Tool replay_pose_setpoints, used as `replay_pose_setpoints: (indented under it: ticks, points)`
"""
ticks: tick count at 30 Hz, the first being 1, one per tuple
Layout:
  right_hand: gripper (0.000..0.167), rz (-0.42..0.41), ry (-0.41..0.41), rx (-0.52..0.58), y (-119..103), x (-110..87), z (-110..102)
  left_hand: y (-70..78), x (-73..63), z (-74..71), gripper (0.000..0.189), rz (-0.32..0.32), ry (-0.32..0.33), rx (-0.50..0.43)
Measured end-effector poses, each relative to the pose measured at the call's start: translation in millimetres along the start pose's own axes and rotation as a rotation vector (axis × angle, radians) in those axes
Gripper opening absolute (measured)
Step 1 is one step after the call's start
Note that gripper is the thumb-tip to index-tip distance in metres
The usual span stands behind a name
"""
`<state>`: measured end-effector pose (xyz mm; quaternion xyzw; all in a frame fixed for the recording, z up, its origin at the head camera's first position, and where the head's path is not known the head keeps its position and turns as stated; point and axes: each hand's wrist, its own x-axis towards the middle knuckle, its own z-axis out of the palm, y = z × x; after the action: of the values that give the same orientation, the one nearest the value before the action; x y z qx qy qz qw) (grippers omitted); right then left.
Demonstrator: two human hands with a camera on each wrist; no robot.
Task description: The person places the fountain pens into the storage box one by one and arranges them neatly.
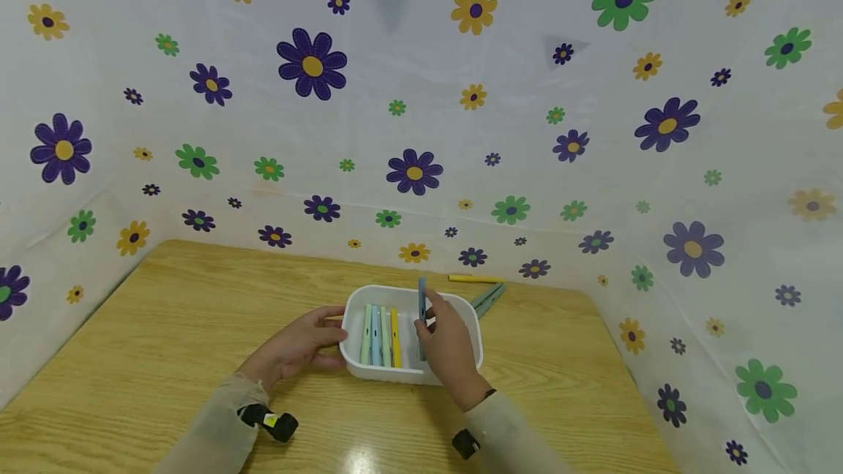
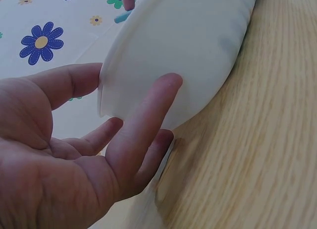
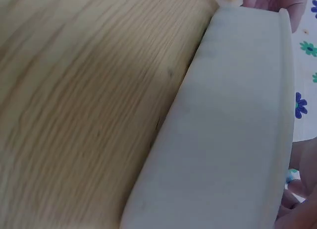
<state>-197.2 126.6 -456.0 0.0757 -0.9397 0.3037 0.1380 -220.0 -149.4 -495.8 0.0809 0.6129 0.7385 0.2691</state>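
Observation:
In the head view a white plastic box (image 1: 411, 374) stands on the table. My left hand (image 1: 306, 342) holds its left end, one digit against the outer side wall and other fingers at the end, as the left wrist view shows. My right hand (image 1: 450, 342) is over the right half of the box and pinches a blue clothes peg (image 1: 422, 295), upright, between thumb and fingers. Its lower part is partly hidden. In the box's left half several pegs lie side by side: pale green (image 1: 366, 335), light blue (image 1: 376, 335) and yellow (image 1: 395, 339).
Behind the box's right corner lie a grey-green peg (image 1: 489, 300) and a yellow peg (image 1: 476, 279), near the back edge of the wooden table (image 1: 217, 313). A white flowered sheet (image 1: 421, 130) rises behind the table and along both sides.

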Motion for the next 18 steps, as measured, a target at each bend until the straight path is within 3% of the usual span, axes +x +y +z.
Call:
replay_pose_setpoints:
  ticks: [14,18]
  points:
    - [0.050,0.175,-0.147,0.093,-1.1,8.6,10.6,1.0,0.1,1.5,0.069,-0.001,0.010,0.008]
    - [0.050,0.192,-0.186,0.092,-3.9,10.3,11.4,2.2,-0.6,2.3,0.069,-0.005,0.013,0.008]
